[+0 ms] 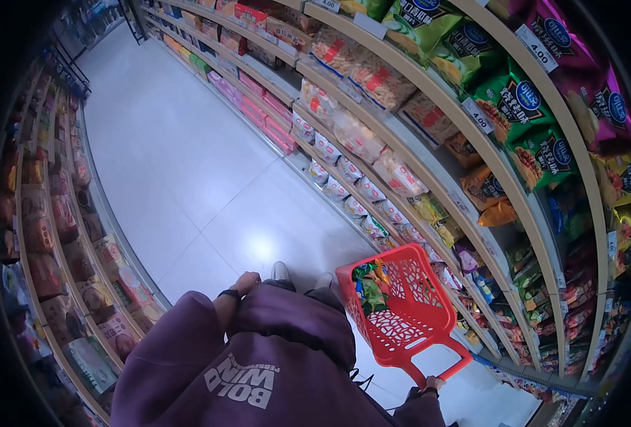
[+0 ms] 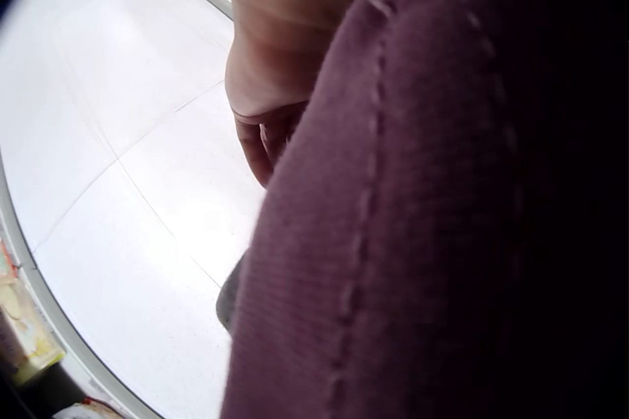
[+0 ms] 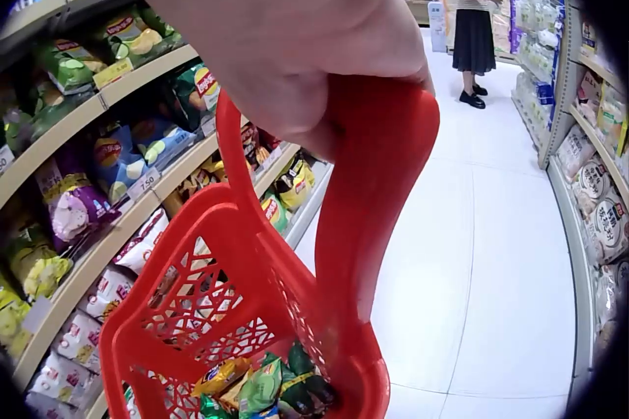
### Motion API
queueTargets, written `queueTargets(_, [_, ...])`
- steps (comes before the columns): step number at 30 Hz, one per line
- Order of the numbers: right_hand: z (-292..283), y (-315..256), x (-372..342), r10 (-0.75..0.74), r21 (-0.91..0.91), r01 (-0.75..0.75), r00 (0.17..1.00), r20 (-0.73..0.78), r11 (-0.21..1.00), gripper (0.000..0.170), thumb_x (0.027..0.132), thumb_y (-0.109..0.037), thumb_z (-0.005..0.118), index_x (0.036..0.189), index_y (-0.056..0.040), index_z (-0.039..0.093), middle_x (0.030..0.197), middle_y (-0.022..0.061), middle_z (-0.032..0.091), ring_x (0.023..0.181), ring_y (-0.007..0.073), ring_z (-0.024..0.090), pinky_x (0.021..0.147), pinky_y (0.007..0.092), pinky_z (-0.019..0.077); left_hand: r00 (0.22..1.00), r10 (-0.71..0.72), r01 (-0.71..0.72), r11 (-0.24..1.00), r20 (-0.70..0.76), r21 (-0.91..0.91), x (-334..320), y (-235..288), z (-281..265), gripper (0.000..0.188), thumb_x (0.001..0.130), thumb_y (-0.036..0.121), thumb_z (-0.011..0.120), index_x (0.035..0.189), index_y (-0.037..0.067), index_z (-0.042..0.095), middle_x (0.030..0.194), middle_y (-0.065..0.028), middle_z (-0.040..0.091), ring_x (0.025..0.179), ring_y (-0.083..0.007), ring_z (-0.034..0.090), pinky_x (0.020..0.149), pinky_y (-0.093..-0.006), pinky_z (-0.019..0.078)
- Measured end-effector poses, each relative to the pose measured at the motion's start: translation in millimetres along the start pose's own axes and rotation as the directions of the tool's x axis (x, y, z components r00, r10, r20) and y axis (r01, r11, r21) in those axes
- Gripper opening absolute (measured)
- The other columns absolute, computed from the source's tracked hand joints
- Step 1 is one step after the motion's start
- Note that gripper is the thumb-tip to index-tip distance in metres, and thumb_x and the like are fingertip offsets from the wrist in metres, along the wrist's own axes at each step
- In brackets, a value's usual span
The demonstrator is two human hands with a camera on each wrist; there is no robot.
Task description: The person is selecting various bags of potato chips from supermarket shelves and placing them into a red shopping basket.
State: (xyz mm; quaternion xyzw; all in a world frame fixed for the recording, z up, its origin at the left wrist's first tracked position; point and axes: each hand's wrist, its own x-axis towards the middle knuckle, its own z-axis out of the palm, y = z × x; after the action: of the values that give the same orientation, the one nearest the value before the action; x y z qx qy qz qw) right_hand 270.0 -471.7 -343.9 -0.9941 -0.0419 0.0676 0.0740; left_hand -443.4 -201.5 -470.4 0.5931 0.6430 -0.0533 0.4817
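Note:
A red perforated basket is at the person's right side in the head view, with colourful snack packets at its far end. The right hand grips its handle. From the right wrist view, the right hand is wrapped around the red handle, and green and orange packets lie in the basket. The left hand hangs by the front of the purple top, holding nothing visible. In the left wrist view, a purple sleeve covers part of the left hand, whose fingers hang loosely bent.
Shelves of bagged snacks line the right side of the aisle, close to the basket. More packaged goods fill shelves on the left. Pale tiled floor runs between them. Another person stands farther along in the right wrist view.

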Motion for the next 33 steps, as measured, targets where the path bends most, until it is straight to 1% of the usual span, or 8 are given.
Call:
queueTargets(6, [15,-42,-2,-0.041,-0.248,0.013,0.993,-0.108,0.969,0.068,0.081,-0.028,0.066,0.128,-0.0024,0.025,0.118,0.0238,0.05,0.104,0.0426,0.057,0.087,0.0509,0.0496,0.988,0.012,-0.005,0.999,-0.155,0.045,-10,-52,6,0.034,0.077,0.036,0.064,0.083,0.003,0.071,0.087,-0.0209,0.067,0.083,-0.0361,0.065,0.077,-0.0422,0.0526])
queueTargets(8, [-5,-51,-16,-0.053,-0.198,0.056,0.998,0.021,0.979,0.072,0.082,-0.028,0.065,0.135,-0.0064,0.022,0.122,0.0219,0.049,0.11,0.0424,0.053,0.088,0.0526,0.0477,0.992,0.041,-0.034,0.998,-0.12,0.062,-18,-57,2,0.041,0.078,0.043,0.062,0.082,0.003,0.07,0.088,-0.0207,0.067,0.084,-0.0366,0.065,0.077,-0.0431,0.0524])
queueTargets(12, [14,-31,-4,-0.235,-0.13,0.22,0.965,-0.119,0.967,0.06,0.088,-0.025,0.059,0.134,-0.0042,0.026,0.121,0.0242,0.049,0.107,0.0441,0.053,0.087,0.0533,0.0456,0.988,0.15,-0.152,0.972,0.025,0.179,3,-82,10,0.043,0.081,0.043,0.059,0.089,0.003,0.069,0.091,-0.0222,0.067,0.087,-0.0383,0.064,0.079,-0.044,0.0517])
queueTargets(17, [13,-44,-14,-0.229,-0.044,0.225,0.959,-0.168,0.973,0.053,0.086,-0.015,0.059,0.13,-0.0026,0.032,0.121,0.0216,0.05,0.108,0.0417,0.052,0.086,0.0531,0.0446,0.962,0.231,-0.249,0.961,0.145,0.122,24,-67,-15,0.039,0.084,0.041,0.056,0.093,0.005,0.068,0.096,-0.0216,0.066,0.092,-0.0383,0.063,0.079,-0.0457,0.0508])
queueTargets(18, [13,-51,-20,-0.205,-0.036,0.202,0.968,-0.146,0.979,0.053,0.086,-0.015,0.059,0.13,-0.003,0.032,0.121,0.0211,0.05,0.109,0.0416,0.052,0.086,0.053,0.0447,0.95,0.263,-0.305,0.896,0.168,0.322,44,-70,-14,0.04,0.082,0.043,0.059,0.092,0.006,0.069,0.097,-0.0209,0.066,0.092,-0.0376,0.063,0.079,-0.045,0.0511])
queueTargets(20, [9,-56,-30,-0.153,-0.026,0.151,0.983,-0.097,0.988,0.054,0.085,-0.014,0.059,0.131,-0.0038,0.032,0.122,0.02,0.05,0.11,0.0412,0.051,0.085,0.0527,0.0447,0.989,0.102,-0.115,0.984,0.105,0.135,46,-31,-47,0.04,0.08,0.045,0.062,0.092,0.007,0.07,0.095,-0.02,0.067,0.091,-0.0368,0.064,0.08,-0.0442,0.0513])
queueTargets(26, [14,-101,-31,-0.075,-0.289,0.03,0.986,-0.147,0.957,0.058,0.085,-0.016,0.06,0.133,-0.0032,0.029,0.118,0.0143,0.051,0.109,0.0325,0.054,0.081,0.0484,0.0495,0.982,0.19,-0.182,0.939,-0.001,0.291,130,50,-113,0.034,0.081,0.037,0.059,0.088,0.006,0.069,0.087,-0.0183,0.068,0.083,-0.0353,0.066,0.079,-0.0429,0.0526])
queueTargets(33, [3,-159,-38,0.191,-0.333,-0.223,0.974,-0.125,0.916,0.068,0.079,-0.026,0.069,0.131,-0.0043,0.031,0.125,0.0119,0.047,0.118,0.0289,0.049,0.086,0.0445,0.05,0.948,0.291,-0.282,0.956,0.125,-0.086,202,185,-188,0.032,0.088,0.027,0.056,0.101,-0.001,0.062,0.087,-0.0108,0.07,0.073,-0.0168,0.069,0.072,-0.0294,0.0543])
